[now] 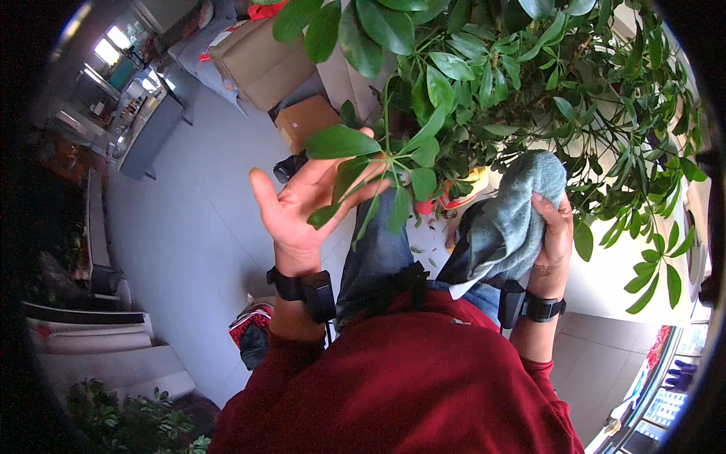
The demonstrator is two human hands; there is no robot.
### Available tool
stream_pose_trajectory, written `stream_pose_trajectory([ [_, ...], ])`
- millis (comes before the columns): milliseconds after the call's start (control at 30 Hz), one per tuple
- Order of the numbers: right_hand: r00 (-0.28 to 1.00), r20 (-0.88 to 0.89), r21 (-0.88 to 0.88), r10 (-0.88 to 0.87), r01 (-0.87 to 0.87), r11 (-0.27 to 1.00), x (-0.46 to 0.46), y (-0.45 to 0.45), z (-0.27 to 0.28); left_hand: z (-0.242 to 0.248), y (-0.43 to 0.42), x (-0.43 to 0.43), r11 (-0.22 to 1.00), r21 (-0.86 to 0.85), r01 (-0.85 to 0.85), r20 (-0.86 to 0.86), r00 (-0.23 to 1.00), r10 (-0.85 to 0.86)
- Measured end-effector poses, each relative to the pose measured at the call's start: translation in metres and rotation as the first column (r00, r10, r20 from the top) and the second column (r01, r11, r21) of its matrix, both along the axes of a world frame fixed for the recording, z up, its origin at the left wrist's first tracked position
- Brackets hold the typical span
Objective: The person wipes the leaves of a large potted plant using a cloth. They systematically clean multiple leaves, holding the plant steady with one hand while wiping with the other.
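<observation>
A leafy potted-type houseplant (499,74), probably a schefflera, fills the upper right and spreads over the space before me. One of its stems droops toward me and ends in a fan of glossy green leaflets (343,142). Beneath that fan, my left hand (292,218) is turned palm up with the fingers apart. The leaflets cover part of its fingers, and whether they rest on them I cannot tell. My right hand (554,232) grips a folded grey-green towelling cloth (519,198) below the foliage. Black devices are strapped on both wrists.
Fallen leaves (432,263) lie on the floor near my legs. Beyond my left hand are a cardboard box (309,120) and a beige upholstered seat (261,62). A patterned bundle (252,332) sits at my left side. Another plant (127,417) stands at lower left.
</observation>
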State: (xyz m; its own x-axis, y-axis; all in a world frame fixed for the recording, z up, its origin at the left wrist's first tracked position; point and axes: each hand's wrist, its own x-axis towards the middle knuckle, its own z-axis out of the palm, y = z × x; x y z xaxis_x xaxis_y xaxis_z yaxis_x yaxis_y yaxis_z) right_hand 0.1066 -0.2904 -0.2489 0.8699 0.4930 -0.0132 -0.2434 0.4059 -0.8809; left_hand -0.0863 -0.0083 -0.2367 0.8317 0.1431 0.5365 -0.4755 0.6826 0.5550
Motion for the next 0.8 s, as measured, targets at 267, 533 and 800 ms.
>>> stream_pose_trajectory([
  [267, 0.912, 0.409, -0.298, -0.026, 0.161, 0.941, -0.009, -0.009, 0.012, 0.028, -0.002, -0.006, 0.956, 0.256, -0.147, 0.004, 0.989, 0.151],
  [533, 0.919, 0.395, -0.293, 0.014, 0.112, 0.950, -0.014, -0.007, 0.015, 0.015, -0.016, 0.028, 0.956, -0.213, 0.202, 0.400, 0.911, -0.103],
  [800, 0.968, 0.250, -0.168, -0.019, 0.062, 0.984, -0.016, -0.019, 0.017, -0.047, -0.010, 0.037, 0.456, -0.746, 0.485, 0.459, 0.871, -0.176],
])
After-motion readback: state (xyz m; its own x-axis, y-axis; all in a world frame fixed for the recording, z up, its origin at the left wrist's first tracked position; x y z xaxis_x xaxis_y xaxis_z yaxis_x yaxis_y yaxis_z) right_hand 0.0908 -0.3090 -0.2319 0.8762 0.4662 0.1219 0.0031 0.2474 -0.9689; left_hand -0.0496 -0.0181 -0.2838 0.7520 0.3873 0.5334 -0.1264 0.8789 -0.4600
